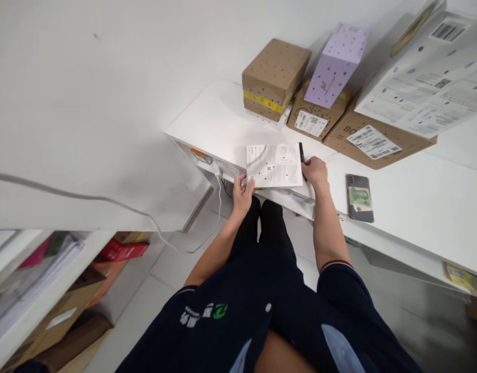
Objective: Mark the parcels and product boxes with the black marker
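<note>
Both bare forearms extend forward and down. Left hand [243, 192]: fingers curled, thumb up. Right hand [315, 171]: fingers apparently flexed in a loose grip, wrist straight.

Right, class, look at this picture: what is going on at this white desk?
A person stands at a white desk with both hands on a printed sheet of paper lying near its front edge. The left hand pinches the sheet's lower left corner; the right hand rests at its right edge, beside a black pen. A phone lies further right. Behind the sheet stand a brown box, a lilac box and flat cartons with labels.
</note>
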The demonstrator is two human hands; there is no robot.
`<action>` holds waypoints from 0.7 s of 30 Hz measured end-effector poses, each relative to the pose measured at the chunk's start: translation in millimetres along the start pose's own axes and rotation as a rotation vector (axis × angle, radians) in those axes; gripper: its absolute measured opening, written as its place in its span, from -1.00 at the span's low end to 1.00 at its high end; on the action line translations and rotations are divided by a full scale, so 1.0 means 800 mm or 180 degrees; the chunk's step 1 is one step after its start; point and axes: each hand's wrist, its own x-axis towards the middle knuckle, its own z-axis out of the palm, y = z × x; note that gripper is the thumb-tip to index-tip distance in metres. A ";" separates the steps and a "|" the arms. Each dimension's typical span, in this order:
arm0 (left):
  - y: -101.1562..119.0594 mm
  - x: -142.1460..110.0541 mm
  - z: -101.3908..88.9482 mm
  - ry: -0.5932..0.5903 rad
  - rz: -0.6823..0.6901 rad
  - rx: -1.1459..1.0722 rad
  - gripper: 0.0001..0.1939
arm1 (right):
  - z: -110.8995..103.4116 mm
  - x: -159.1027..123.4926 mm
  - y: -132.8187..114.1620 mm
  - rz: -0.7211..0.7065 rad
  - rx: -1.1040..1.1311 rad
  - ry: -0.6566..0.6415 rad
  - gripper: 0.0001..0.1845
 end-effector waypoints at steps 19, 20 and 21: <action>-0.001 0.002 0.035 -0.0188 -0.0191 0.0222 -0.50 | -0.020 -0.060 -0.084 -0.1161 0.4086 0.0217 -0.75; -0.002 0.001 0.037 -0.0182 -0.0096 0.0257 -0.49 | -0.013 -0.060 -0.091 -0.1231 0.3993 0.0066 -0.78; -0.002 0.000 0.038 -0.0170 0.0033 0.0299 -0.48 | -0.007 -0.060 -0.096 -0.1286 0.3864 -0.0026 -0.80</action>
